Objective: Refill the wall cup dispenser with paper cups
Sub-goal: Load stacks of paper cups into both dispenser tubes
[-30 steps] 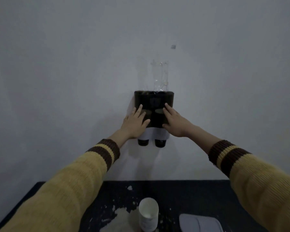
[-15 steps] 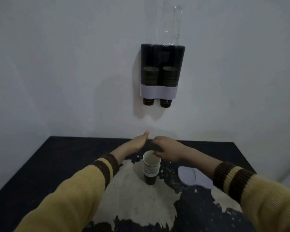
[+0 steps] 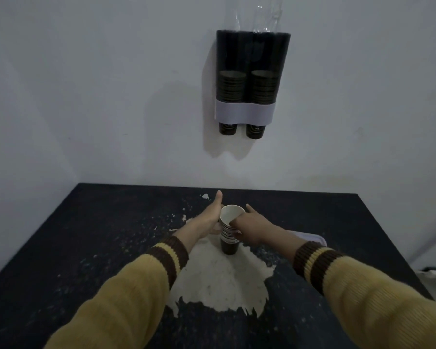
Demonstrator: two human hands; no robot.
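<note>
now left grip (image 3: 208,219) curled round the cup stack (image 3: 228,238), right grip (image 3: 251,229) pinching its upper cups

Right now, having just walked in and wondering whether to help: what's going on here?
A person in yellow sleeves grips a stack of dark paper cups, upright on the black table, with the left hand on its left side and the right hand at its rim. Above, the black twin-tube wall dispenser holds cups partway up both tubes.
</note>
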